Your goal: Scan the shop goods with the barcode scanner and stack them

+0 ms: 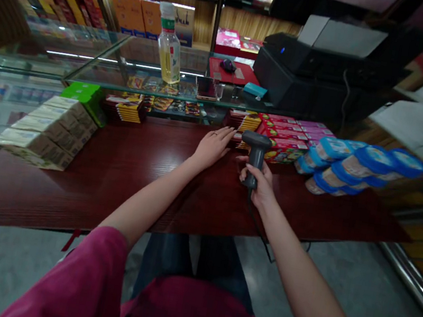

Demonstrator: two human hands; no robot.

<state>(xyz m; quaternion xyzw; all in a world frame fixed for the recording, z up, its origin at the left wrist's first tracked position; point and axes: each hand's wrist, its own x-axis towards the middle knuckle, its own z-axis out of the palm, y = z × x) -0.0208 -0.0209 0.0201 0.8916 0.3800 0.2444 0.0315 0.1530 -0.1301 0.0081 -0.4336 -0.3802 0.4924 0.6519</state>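
The scanner (256, 155) is gripped in the right hand (261, 183) over the desk (145, 169). The left hand (212, 147) is laid open, palm down, beside the stacked packets (247, 122). Red boxes (280, 132) are piled beyond the right hand.

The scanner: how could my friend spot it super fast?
Find the long reddish-brown table, then the person's right hand above it. That hand holds the scanner. Unlike the colourful boxes behind, it's plain dark grey and has a cord.
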